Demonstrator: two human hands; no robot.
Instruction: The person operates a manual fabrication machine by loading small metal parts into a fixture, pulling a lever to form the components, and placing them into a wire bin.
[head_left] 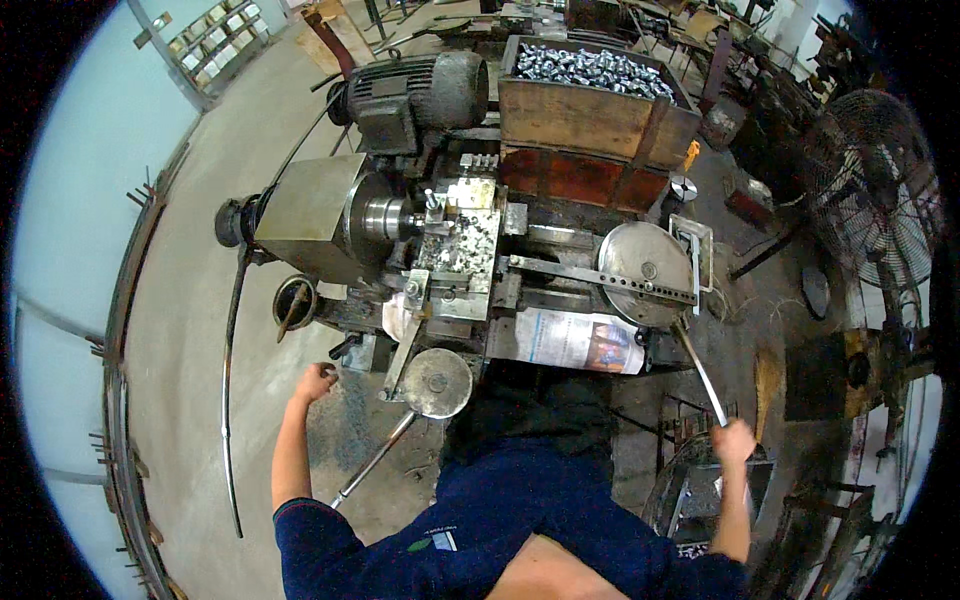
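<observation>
My right hand (733, 441) is wrapped round the end of a long metal lever (703, 375), which runs up to a large round disc (648, 270) at the lathe's right. A perforated flat bar (600, 278) links that disc to the lathe's slide (458, 255). Out to the left, my left hand (317, 382) hangs beside the machine's front corner with curled fingers; whatever they hold is too small to make out. Close to it are a smaller round disc (437, 383) with its own lever (375, 462), and the spindle (388, 218) further up.
Behind the lathe, a wooden crate (590, 115) holds many shiny metal parts, beside an electric motor (425, 90). A round pot (295, 300) with a stick hangs at the left. Printed paper (570, 340) covers the front ledge. A caged fan (868, 190) stands at the right.
</observation>
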